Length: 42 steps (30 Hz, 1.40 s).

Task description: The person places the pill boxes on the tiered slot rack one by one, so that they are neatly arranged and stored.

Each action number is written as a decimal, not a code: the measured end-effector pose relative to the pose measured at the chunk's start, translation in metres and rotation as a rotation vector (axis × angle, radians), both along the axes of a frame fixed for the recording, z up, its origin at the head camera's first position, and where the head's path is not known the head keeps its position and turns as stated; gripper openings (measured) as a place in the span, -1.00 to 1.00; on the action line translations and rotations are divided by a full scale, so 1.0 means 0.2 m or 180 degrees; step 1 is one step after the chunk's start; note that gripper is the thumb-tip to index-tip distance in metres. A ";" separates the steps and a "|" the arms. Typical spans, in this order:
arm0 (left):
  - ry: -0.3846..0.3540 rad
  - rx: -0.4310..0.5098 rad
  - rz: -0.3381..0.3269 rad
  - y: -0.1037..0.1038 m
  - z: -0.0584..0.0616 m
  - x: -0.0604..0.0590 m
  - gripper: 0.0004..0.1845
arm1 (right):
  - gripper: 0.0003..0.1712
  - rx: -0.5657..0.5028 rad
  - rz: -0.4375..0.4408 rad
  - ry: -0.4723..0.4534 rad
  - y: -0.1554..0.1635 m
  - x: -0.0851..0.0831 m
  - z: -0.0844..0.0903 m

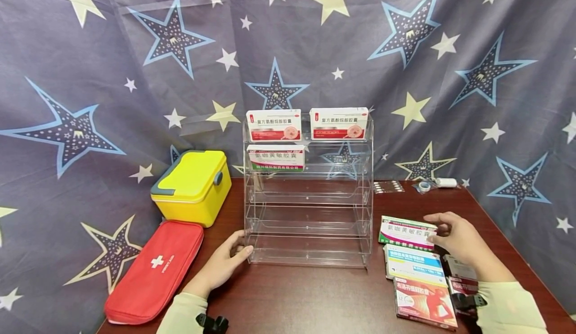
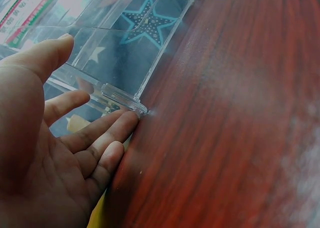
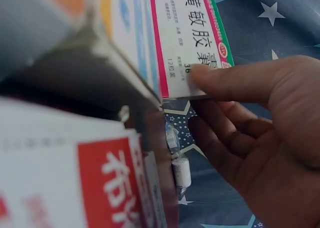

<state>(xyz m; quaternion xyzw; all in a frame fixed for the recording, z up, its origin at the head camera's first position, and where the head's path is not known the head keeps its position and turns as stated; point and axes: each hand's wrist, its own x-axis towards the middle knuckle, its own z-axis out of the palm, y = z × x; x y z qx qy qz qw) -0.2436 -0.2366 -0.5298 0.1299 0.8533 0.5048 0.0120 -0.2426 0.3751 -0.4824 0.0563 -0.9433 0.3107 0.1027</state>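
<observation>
My right hand (image 1: 461,239) pinches the right end of a white, green and magenta medicine box (image 1: 405,233), thumb on its printed front and fingers behind in the right wrist view. Just in front of that box are a blue-and-white medicine box (image 1: 414,264) and a red-and-white one (image 1: 423,301). At the lower left corner of a clear tiered display rack (image 1: 308,260), my left hand (image 1: 225,258) rests with loosely bent fingers, fingertips against the rack's edge (image 2: 125,97). Two red-and-white boxes (image 1: 274,125) stand on the top tier; one green-and-magenta box (image 1: 276,159) stands below the left one.
Left of the rack are a yellow lidded case (image 1: 191,184) and a red first aid pouch (image 1: 157,274). More boxes (image 1: 462,286) lie beneath my right wrist. A blister-like pack (image 1: 388,187), a tape roll (image 1: 423,187) and a white roll (image 1: 446,182) lie at the back right.
</observation>
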 end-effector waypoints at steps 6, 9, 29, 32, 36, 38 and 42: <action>0.0046 0.0066 -0.0045 0.00 0.00 0.00 -0.49 | -0.64 0.0025 -0.0064 -0.0125 -0.01 0.02 0.04; 0.0097 0.0093 -0.0097 0.01 -0.01 0.00 -0.51 | -0.66 0.0043 -0.0105 -0.0070 -0.02 0.03 0.05; 0.0075 0.0047 -0.0052 0.00 0.00 0.00 -0.50 | -0.69 0.0006 -0.0414 0.0484 0.04 0.09 0.14; 0.0056 0.0036 -0.0027 0.00 0.00 0.00 -0.50 | -0.68 -0.0114 -0.0500 0.0681 0.05 0.10 0.20; 0.0067 0.0029 -0.0036 0.00 -0.01 0.00 -0.49 | -0.64 -0.0420 -0.0636 0.0932 0.04 0.12 0.31; 0.0069 0.0034 -0.0037 0.00 -0.01 0.00 -0.49 | -0.62 -0.0620 -0.0721 0.1074 0.02 0.13 0.38; 0.0075 0.0033 -0.0024 0.00 -0.01 0.00 -0.49 | -0.63 -0.1132 -0.0867 0.1351 -0.07 0.11 0.53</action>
